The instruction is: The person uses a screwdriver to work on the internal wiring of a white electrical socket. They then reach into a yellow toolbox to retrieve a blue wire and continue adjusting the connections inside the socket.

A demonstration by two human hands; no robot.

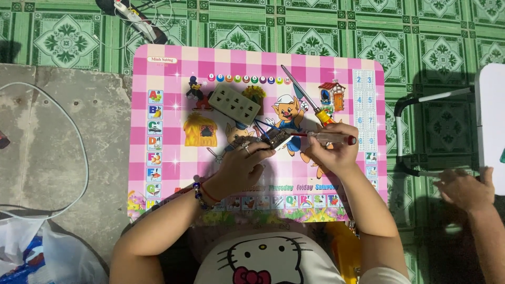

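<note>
- The person is sitting at a pink checked table (158,79) and working on a small socket part (273,139), which is lying near the middle of that table.
- The left hand (239,165) is pressing down on the part, fingers curled together over its near edge to steady it.
- The right hand (331,150) is gripping a clear-handled screwdriver (329,138), fingers clamped around the handle, its tip pointing into the part.
- This is looking like the screw-turning step; the next move is likely calling for a firm hold and a tip kept seated.
- A second screwdriver (307,100) and a grey socket cover (234,104) are lying further up the table.
- Another person's hand (465,186) is resting well off the table's right side.
</note>
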